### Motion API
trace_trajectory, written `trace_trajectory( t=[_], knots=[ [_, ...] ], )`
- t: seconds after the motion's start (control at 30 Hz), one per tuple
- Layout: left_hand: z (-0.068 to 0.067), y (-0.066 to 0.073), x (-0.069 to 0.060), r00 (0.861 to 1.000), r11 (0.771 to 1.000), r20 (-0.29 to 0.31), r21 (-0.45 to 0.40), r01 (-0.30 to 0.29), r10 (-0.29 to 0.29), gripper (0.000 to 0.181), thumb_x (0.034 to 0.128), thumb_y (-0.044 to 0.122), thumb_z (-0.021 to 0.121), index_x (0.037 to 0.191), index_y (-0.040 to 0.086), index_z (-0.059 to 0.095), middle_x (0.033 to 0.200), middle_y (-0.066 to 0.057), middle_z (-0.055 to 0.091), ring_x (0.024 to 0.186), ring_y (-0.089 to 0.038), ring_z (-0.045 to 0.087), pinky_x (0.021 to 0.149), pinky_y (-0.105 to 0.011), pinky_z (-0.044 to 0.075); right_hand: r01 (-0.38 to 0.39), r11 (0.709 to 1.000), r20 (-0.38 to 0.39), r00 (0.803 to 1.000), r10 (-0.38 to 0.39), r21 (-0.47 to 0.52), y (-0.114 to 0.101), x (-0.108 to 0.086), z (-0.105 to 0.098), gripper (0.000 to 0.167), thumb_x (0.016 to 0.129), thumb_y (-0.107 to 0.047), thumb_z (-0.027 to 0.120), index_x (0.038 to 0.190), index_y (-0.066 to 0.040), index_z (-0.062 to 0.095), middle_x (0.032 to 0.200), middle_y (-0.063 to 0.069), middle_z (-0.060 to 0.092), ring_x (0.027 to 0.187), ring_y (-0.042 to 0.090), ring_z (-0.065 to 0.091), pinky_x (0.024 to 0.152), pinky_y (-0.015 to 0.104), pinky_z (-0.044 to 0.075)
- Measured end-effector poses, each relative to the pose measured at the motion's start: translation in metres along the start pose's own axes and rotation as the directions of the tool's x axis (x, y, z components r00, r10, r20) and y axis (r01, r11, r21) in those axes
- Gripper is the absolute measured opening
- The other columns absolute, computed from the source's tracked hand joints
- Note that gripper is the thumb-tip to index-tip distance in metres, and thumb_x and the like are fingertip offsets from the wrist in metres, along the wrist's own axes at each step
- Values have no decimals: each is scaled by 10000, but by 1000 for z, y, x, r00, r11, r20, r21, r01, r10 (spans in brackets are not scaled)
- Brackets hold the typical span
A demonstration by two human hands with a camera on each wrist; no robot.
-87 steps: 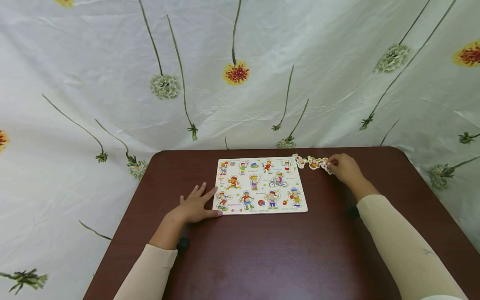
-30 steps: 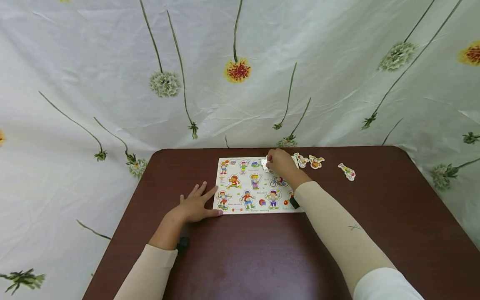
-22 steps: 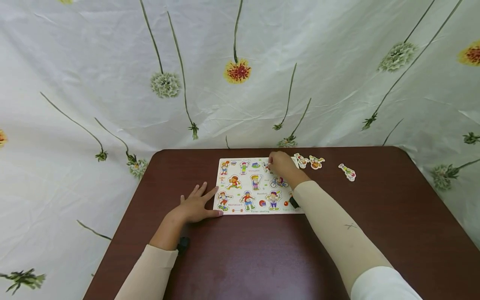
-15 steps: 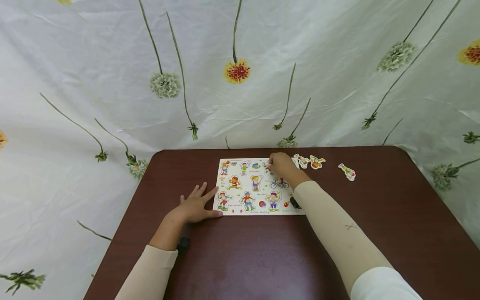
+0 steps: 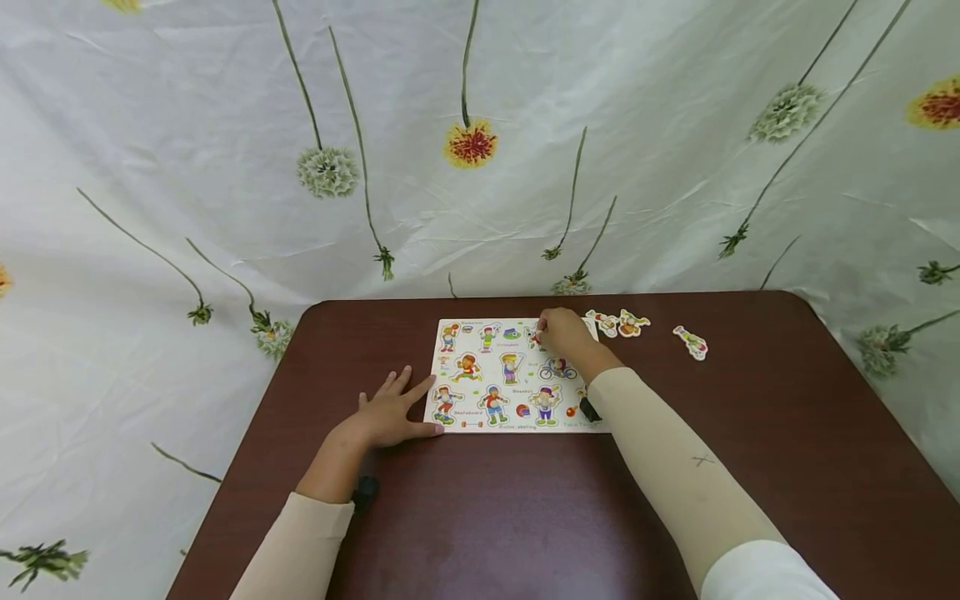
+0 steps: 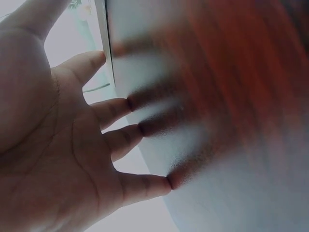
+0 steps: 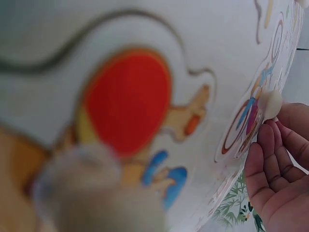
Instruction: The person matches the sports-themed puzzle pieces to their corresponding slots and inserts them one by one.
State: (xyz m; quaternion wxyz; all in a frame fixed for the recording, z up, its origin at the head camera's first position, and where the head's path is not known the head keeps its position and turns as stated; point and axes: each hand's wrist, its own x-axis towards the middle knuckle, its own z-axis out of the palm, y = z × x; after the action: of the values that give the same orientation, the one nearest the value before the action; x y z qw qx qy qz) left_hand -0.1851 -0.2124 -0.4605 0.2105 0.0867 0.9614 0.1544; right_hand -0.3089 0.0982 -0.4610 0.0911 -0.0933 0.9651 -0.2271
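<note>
- The board [image 5: 491, 367] lies flat on the table [image 5: 525, 517], at the middle of the head view.
- The left hand [image 5: 386, 412] has its fingers spread wide and has hold of nothing; thumb and forefinger touch the board at its left side and lower left corner, the other fingertips rest on the table.
- The right hand [image 5: 567, 337] is at the board's upper right, fingers bent in, thumb and fingertips together. It seems to pinch the football figure [image 5: 533, 339], mostly hidden under it.
- The football figure is at its place in the top row; whether it sits fully down I cannot tell.
- Done, by the look of it: in the right wrist view the bike figure [image 7: 248, 116] carries a pale knob [image 7: 270, 104], and the red-paddle figure [image 7: 128, 101] has a blurred one before it, so both appear to be set in.
- The other figures on the board are too small to judge as pieces or print; the right hand and sleeve [image 5: 675, 467] hide the right side.
- Left to place, it seems, are three pieces at the upper right of the head view: one piece [image 5: 606, 324] just beside the board, a second piece [image 5: 632, 324] next to it, a third piece [image 5: 691, 342] well apart, lying slantwise.
</note>
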Motion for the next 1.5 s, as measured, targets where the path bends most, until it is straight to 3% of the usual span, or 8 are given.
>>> trace_trajectory(
  t=[0.23, 0.47, 0.6, 0.73, 0.93, 1.07, 1.33, 1.5],
  knots=[
    [0, 1, -4, 1000, 1000, 2, -4, -2, 2, 930, 880, 629, 675, 1624, 283, 239, 1700, -218, 67, 1570, -457, 36, 1114, -825, 50, -9, 999, -9, 1000, 9, 50, 2, -2, 1, 137, 1019, -191, 597, 1066, -78, 659, 987, 90, 670, 809, 199, 579, 723, 317, 476],
    [0, 2, -4, 1000, 1000, 1, -7, -3, 3, 927, 879, 626, 677, 1623, 288, 240, 1701, -215, 71, 1570, -458, 35, 1115, -824, 43, 11, 968, -8, 1000, -9, 249, 16, -6, -5, 174, 1009, -206, 601, 1120, -89, 667, 1030, 88, 649, 841, 209, 576, 746, 333, 475],
    [0, 2, -4, 1000, 1000, 1, -10, -3, 3, 928, 877, 624, 681, 1622, 287, 242, 1701, -214, 71, 1571, -456, 32, 1116, -823, 39, 11, 926, -77, 997, 20, 377, 29, -9, -15, 242, 1018, -247, 609, 1193, -90, 667, 1113, 112, 667, 963, 244, 617, 808, 350, 500],
    [0, 3, -5, 1000, 1000, 1, -10, -1, 1, 925, 880, 619, 682, 1622, 284, 244, 1701, -215, 69, 1570, -457, 33, 1115, -824, 51, -16, 856, -128, 987, 95, 517, 44, -11, -27, 282, 1029, -288, 599, 1236, -104, 655, 1175, 130, 647, 1050, 305, 625, 851, 389, 516],
    [0, 2, -5, 1000, 1000, 4, -8, -1, 1, 921, 883, 619, 678, 1623, 284, 242, 1701, -215, 70, 1570, -457, 33, 1114, -825, 58, -37, 805, -159, 974, 162, 592, 71, -12, -39, 326, 1032, -286, 595, 1280, -78, 637, 1179, 129, 613, 1122, 348, 611, 876, 392, 507],
    [1, 2, -5, 1000, 1000, 1, -12, 0, 0, 922, 881, 619, 681, 1622, 284, 246, 1700, -216, 73, 1570, -457, 33, 1113, -826, 57, -63, 815, -158, 970, 186, 576, 83, -14, -46, 327, 1039, -269, 582, 1288, -62, 629, 1193, 147, 609, 1110, 358, 605, 855, 400, 504],
    [2, 0, -3, 1000, 1000, -7, -6, -3, 3, 928, 875, 631, 679, 1621, 286, 249, 1700, -214, 77, 1570, -457, 43, 1113, -826, 61, -104, 921, -150, 974, 171, 375, 101, -11, -46, 244, 1043, -223, 560, 1201, -49, 625, 1184, 177, 627, 974, 301, 596, 766, 359, 496],
    [2, 0, -3, 1000, 1000, -3, -10, 1, -1, 926, 876, 628, 680, 1621, 291, 247, 1703, -207, 71, 1572, -451, 39, 1116, -824, 52, -97, 961, -111, 985, 130, 260, 104, -10, -44, 255, 1034, -177, 561, 1228, -28, 633, 1183, 204, 628, 981, 332, 610, 786, 397, 511]
  ],
)
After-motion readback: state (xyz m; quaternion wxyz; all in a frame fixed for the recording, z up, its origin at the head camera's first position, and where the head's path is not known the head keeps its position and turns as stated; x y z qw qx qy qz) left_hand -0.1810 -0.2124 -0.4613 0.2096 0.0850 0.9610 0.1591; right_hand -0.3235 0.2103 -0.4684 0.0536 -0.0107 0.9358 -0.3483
